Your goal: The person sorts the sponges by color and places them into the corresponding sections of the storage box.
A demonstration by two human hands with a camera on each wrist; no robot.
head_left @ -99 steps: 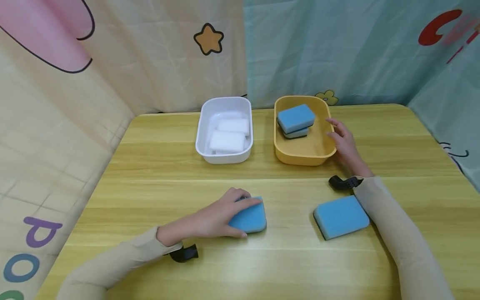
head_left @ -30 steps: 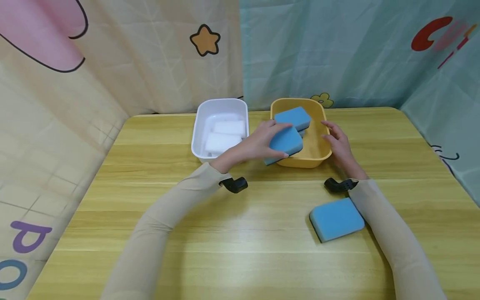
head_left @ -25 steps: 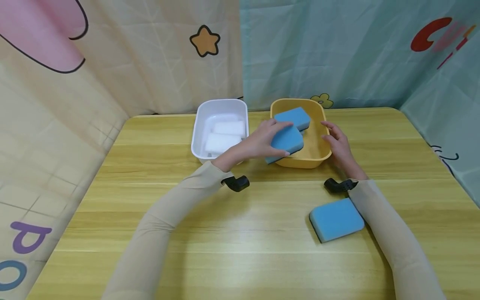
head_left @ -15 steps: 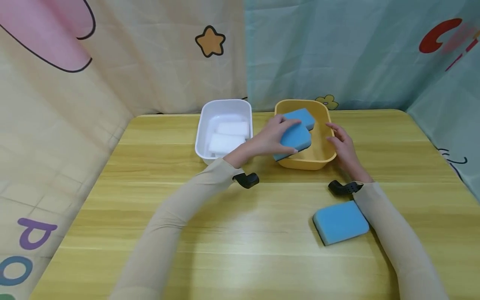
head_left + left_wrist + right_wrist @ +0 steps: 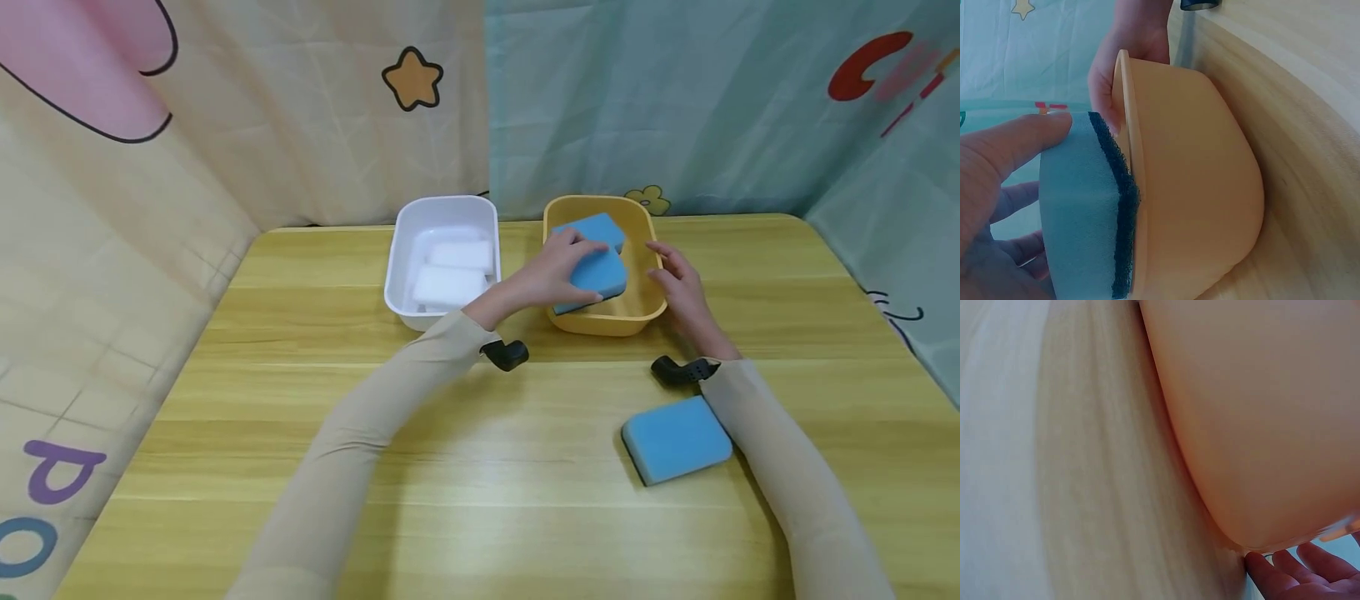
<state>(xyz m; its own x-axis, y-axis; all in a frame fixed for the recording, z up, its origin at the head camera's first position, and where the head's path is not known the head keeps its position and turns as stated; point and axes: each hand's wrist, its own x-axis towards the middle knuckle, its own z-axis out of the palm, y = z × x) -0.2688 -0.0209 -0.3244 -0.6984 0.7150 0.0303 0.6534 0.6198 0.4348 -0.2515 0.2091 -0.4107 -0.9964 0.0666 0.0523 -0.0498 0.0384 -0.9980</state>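
My left hand grips a blue sponge with a dark scouring side facing down. It holds this sponge tilted over the front left of the yellow bin. In the left wrist view the thumb lies on one edge of the sponge, and the dark scouring layer is right at the rim of the bin. Another blue sponge lies in the bin, partly hidden behind the held one. At the bin's right rim, my right hand holds on with thumb and fingers; its fingertips show beside the wall.
A white bin stands to the left, with white sponges in it. One more blue sponge lies on the wooden table, close against the right sleeve. Curtains hang behind the table.
My left hand has lifted the blue sponge off the table and carried it away from me and rightward to the yellow bin. My right hand has stayed at that bin's rim.
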